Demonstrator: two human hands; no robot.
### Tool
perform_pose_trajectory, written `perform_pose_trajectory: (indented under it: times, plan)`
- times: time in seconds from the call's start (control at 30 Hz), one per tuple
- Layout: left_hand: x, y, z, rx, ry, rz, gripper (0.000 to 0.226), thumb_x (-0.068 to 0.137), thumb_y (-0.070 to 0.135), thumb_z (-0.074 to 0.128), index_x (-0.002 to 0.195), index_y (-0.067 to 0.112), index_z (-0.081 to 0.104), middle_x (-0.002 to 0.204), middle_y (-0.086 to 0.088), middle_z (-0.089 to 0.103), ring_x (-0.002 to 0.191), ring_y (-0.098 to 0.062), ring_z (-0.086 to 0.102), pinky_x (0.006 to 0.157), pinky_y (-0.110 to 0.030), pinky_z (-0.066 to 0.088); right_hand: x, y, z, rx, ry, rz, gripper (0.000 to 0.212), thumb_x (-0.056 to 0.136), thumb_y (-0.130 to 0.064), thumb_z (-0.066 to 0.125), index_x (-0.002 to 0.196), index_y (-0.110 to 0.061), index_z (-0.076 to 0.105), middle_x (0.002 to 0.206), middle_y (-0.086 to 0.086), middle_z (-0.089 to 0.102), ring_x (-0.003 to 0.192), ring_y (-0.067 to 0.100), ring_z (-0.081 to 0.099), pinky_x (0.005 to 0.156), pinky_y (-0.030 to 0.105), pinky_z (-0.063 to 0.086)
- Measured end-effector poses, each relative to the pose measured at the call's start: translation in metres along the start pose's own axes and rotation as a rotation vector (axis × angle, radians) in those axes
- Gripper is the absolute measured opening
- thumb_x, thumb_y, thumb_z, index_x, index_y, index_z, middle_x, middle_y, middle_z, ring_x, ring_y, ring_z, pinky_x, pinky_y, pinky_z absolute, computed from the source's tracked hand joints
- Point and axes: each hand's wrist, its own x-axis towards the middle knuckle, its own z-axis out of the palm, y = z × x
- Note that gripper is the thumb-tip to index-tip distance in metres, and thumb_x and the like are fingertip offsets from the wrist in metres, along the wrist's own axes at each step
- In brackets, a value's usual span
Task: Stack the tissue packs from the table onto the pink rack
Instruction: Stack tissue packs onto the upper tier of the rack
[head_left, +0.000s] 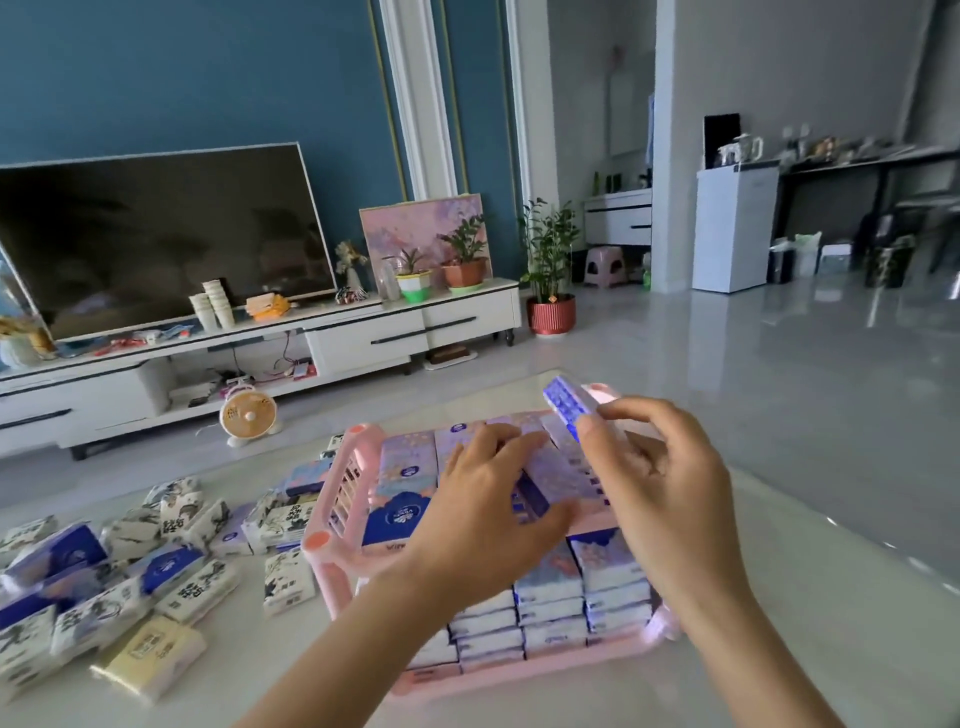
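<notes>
A pink two-tier rack (332, 499) stands on the white table (810, 623). Its lower tier holds stacked purple tissue packs (550, 613). A row of purple packs (405, 483) lies on the top tier. My left hand (478, 499) rests with spread fingers on the packs in the middle of the top tier. My right hand (654, 467) pinches a purple and blue tissue pack (569, 408), tilted, above the far right end of the top tier. Several loose tissue packs (130, 571) lie on the table to the left of the rack.
A small orange fan (248, 415) stands on the floor beyond the table. Behind it are a white TV cabinet (363, 338) with a television (156, 234), potted plants and a red plant pot (551, 314). Grey floor spreads to the right.
</notes>
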Motion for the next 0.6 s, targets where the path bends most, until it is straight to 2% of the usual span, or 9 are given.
perform_pose_trajectory:
  times: [0.07, 0.1, 0.13, 0.2, 0.27, 0.33, 0.47, 0.6]
  plan:
    - [-0.001, 0.000, -0.004, 0.082, -0.025, 0.006, 0.077, 0.067, 0.065, 0.035, 0.137, 0.031, 0.040, 0.129, 0.012, 0.038, 0.120, -0.009, 0.037, 0.105, -0.024, 0.027, -0.002, 0.002, 0.004, -0.127, 0.014, -0.125, 0.031, 0.071, -0.044, 0.055, 0.086, -0.019, 0.065, 0.091, -0.008, 0.063, 0.085, 0.004, 0.058, 0.075, 0.011, 0.044]
    - [-0.002, -0.001, -0.006, 0.126, -0.047, 0.000, 0.073, 0.071, 0.064, 0.033, 0.137, 0.032, 0.039, 0.131, 0.012, 0.037, 0.122, -0.009, 0.034, 0.107, -0.025, 0.024, -0.002, 0.001, 0.006, -0.198, 0.021, -0.181, 0.028, 0.072, -0.040, 0.057, 0.085, -0.016, 0.065, 0.087, -0.008, 0.061, 0.081, 0.003, 0.056, 0.073, 0.011, 0.044]
    - [-0.003, -0.003, -0.007, 0.155, -0.074, -0.017, 0.064, 0.080, 0.061, 0.036, 0.137, 0.033, 0.038, 0.135, 0.012, 0.034, 0.125, -0.010, 0.031, 0.108, -0.025, 0.020, -0.003, 0.001, 0.008, -0.272, 0.025, -0.229, 0.023, 0.073, -0.034, 0.060, 0.083, -0.014, 0.065, 0.084, -0.007, 0.060, 0.076, 0.004, 0.056, 0.071, 0.018, 0.047]
    - [-0.005, -0.005, -0.008, 0.169, -0.135, -0.061, 0.051, 0.092, 0.049, 0.038, 0.141, 0.035, 0.030, 0.148, 0.011, 0.021, 0.136, -0.012, 0.019, 0.113, -0.028, 0.012, -0.004, 0.003, 0.010, -0.446, 0.038, -0.315, 0.018, 0.071, -0.026, 0.063, 0.079, -0.011, 0.067, 0.082, -0.002, 0.064, 0.073, 0.017, 0.062, 0.064, 0.032, 0.053]
    - [-0.006, -0.005, -0.007, 0.214, -0.199, -0.065, 0.051, 0.096, 0.045, 0.031, 0.144, 0.037, 0.018, 0.155, 0.012, 0.002, 0.142, -0.009, 0.003, 0.115, -0.034, 0.000, -0.004, 0.006, 0.011, -0.615, 0.042, -0.347, 0.016, 0.069, -0.022, 0.071, 0.072, -0.007, 0.068, 0.081, 0.004, 0.069, 0.072, 0.025, 0.066, 0.059, 0.034, 0.056]
    - [-0.006, -0.006, -0.005, 0.265, -0.246, -0.053, 0.051, 0.097, 0.045, 0.025, 0.146, 0.037, 0.011, 0.156, 0.011, -0.007, 0.142, -0.006, -0.006, 0.116, -0.037, -0.006, -0.006, 0.009, 0.010, -0.718, 0.039, -0.346, 0.017, 0.061, -0.015, 0.082, 0.065, -0.006, 0.068, 0.074, 0.006, 0.069, 0.066, 0.025, 0.067, 0.054, 0.029, 0.053]
    - [-0.007, -0.007, 0.000, 0.367, -0.311, -0.054, 0.055, 0.097, 0.049, 0.014, 0.148, 0.031, 0.004, 0.156, 0.009, -0.008, 0.142, -0.007, -0.011, 0.116, -0.040, -0.007, -0.008, 0.011, 0.006, -0.807, -0.003, -0.358, 0.020, 0.051, -0.007, 0.084, 0.060, -0.007, 0.066, 0.065, 0.006, 0.066, 0.061, 0.025, 0.064, 0.053, 0.025, 0.051]
    - [-0.007, -0.006, 0.001, 0.395, -0.317, -0.067, 0.059, 0.096, 0.053, 0.012, 0.149, 0.028, 0.006, 0.156, 0.009, -0.003, 0.142, -0.007, -0.008, 0.116, -0.040, -0.005, -0.010, 0.009, 0.003, -0.895, -0.122, -0.373, 0.023, 0.053, -0.011, 0.085, 0.054, -0.010, 0.063, 0.059, 0.005, 0.063, 0.059, 0.024, 0.063, 0.053, 0.023, 0.049]
